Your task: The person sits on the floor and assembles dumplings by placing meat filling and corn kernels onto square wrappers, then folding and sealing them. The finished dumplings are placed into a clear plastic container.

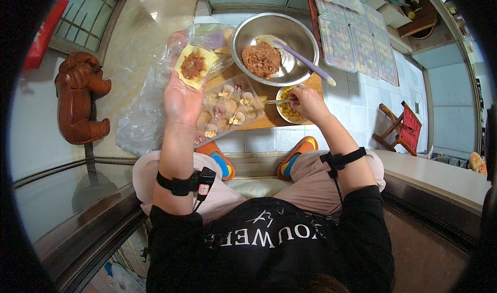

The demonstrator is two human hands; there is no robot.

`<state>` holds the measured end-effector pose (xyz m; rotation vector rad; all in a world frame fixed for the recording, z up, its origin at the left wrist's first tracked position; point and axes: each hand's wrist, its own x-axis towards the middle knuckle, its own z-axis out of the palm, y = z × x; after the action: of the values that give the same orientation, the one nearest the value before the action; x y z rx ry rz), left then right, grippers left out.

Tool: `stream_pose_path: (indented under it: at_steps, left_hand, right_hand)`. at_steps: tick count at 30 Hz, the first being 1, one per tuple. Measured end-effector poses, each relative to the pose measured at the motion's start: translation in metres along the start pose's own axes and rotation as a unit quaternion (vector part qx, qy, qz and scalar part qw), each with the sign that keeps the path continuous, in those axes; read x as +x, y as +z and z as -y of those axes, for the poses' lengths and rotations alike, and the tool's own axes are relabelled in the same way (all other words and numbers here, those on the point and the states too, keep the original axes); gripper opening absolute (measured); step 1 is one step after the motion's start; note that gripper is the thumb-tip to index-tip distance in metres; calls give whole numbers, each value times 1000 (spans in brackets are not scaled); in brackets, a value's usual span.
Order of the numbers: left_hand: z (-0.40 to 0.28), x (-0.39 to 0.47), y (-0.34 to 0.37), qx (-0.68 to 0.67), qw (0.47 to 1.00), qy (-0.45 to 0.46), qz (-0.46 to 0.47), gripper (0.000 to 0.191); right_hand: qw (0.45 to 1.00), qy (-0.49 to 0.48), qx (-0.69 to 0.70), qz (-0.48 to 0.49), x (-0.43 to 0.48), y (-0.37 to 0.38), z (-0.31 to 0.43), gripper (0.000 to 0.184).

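On the open palm of my left hand (185,95) lies a yellow dough wrapper (201,80) with minced meat filling (193,66) spread over its middle. My right hand (306,102) is closed around the handle of a metal utensil (280,101) above a small white bowl (280,113) of yellow corn kernels. Behind that bowl, a large steel mixing bowl (237,29) contains a mass of minced meat (261,60) and a spatula with a purple handle (306,62). Between my hands, a clear plastic tray (254,123) holds several folded dumplings, some yellowish and some pinkish, in round compartments.
Clear plastic bags (141,118) and wrapped coloured wrappers (211,36) lie at the left. Lidded plastic boxes (337,44) of dumplings are stacked at the back right. A red folding stool (409,128) stands on the right, and a carved wooden figure (79,102) is at far left.
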<state>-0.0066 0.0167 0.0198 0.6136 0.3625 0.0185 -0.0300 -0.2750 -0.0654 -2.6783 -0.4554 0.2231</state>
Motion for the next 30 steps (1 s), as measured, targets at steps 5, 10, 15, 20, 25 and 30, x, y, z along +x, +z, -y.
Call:
stream_pose_path:
  at_steps: [5, 10, 15, 20, 25, 30]
  left_hand:
    - [5, -3, 3, 3, 999, -49, 1, 44]
    - [37, -23, 8, 10, 988, -141, 54, 44]
    - [54, -43, 6, -2, 964, -225, 141, 45]
    - [55, -41, 3, -2, 970, -216, 115, 42]
    - [53, -40, 5, -10, 972, -216, 89, 41]
    - [40, -34, 7, -15, 984, -148, 98, 43]
  right_hand:
    - [987, 21, 145, -67, -7, -38, 32, 12]
    - [965, -46, 239, -96, -6, -77, 80, 12]
    - [971, -80, 202, -101, 17, -75, 112, 16]
    - [974, -85, 194, -82, 28, -70, 126, 15]
    - [971, -74, 194, -114, 34, -68, 130, 17]
    - [982, -29, 137, -123, 21, -71, 135, 23]
